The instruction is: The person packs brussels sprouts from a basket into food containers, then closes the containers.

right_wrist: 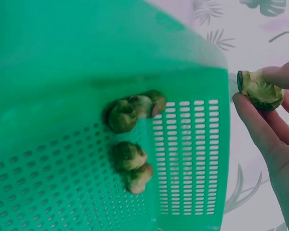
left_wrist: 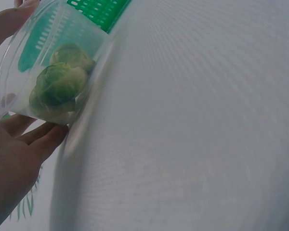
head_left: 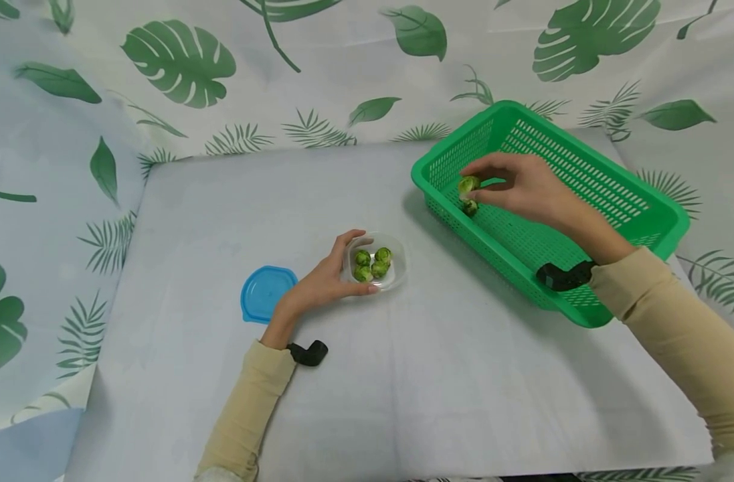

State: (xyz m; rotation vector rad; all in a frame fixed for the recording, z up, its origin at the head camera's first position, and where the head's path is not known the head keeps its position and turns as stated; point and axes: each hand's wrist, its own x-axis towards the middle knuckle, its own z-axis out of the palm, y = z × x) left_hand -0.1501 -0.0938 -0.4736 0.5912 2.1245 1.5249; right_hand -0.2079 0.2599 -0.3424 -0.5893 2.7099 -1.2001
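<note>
Pinching a small, round, green, leafy Brussels sprout (head_left: 468, 186) in the right hand (head_left: 523, 189), clamping that grip on it over the left end of a green, rectangular, slotted plastic basket (head_left: 490, 249) toward the table's (head_left: 457, 375) far right corner. Showing no clear long axis on so round a piece. Holding a clear, rounded plastic container (head_left: 401, 265) in the left hand (head_left: 326, 280), curving thumb and fingers about its sides, near a blue plastic lid (head_left: 267, 293). Facing a diagonal gap: having the container leftward of the right grip and closer to the table's near edge, with the basket's rim between. Counting four sprouts (head_left: 380, 269) inside the container, and perhaps five in the basket, blurring in the right wrist view.
</note>
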